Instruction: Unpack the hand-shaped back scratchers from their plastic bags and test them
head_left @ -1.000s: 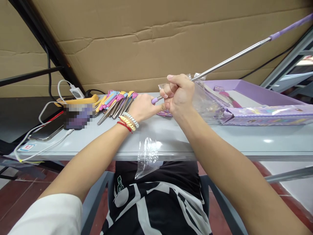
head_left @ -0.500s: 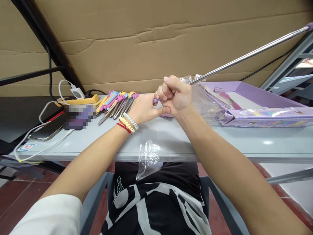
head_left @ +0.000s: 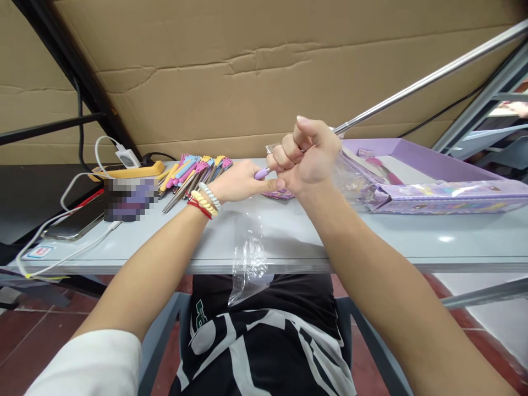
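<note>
A telescopic back scratcher with a shiny metal rod slants from my hands past the upper right edge of the view. My left hand is closed on its purple end, and the fingers hide most of that part. Further along, my right hand has its fingers wrapped round the rod. Left of my hands lies a pile of similar back scratchers with small coloured hand-shaped heads. Beneath my hands is a flat, purple-printed item, partly covered. A clear plastic bag hangs over the table's front edge.
At right stands an open purple box with pink pieces inside and crumpled clear plastic beside it. Phones, white cables and a yellow power strip occupy the left. Cardboard backs the grey table.
My hands have drawn slightly apart, the right one moving right and showing some metal between them. The rod's far purple end has left the view at the right.
</note>
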{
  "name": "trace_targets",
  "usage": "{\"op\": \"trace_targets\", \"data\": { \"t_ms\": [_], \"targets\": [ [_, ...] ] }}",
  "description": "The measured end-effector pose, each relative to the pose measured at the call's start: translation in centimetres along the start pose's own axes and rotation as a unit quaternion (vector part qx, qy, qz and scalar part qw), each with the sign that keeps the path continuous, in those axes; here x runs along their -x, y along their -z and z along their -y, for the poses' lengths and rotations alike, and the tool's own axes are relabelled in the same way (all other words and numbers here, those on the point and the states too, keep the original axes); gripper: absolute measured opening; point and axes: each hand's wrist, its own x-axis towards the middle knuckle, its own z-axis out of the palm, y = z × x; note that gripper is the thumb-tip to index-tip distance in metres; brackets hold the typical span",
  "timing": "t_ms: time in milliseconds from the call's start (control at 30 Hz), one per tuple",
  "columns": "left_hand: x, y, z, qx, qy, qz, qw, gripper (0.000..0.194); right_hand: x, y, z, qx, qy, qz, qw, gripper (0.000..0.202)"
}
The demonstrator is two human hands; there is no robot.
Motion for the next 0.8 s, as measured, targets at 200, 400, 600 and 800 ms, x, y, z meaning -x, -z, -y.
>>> {"op": "trace_targets", "data": {
  "t_ms": [200,400,600,800],
  "targets": [
    [1.9,3.1,2.5,0.168,0.121,0.266,0.941,0.067,0.1,3.9,3.9,-0.046,0.061,0.083,0.994,0.058],
    [1.3,4.4,4.1,0.396,0.135,-0.045,0.907,0.031,-1.3,8.2,5.6,-0.018,0.117,-0.024,0.993,0.062],
    [1.0,4.9,4.2,0.424,0.106,-0.289,0.851,0.018,-1.8,4.7,3.7,0.034,0.002,-0.059,0.998,0.074],
    [1.7,7.5,7.4,0.356,0.172,-0.442,0.805,0.029,-1.2,3.6,2.4,0.054,-0.075,0.0,0.996,0.069]
  ]
}}
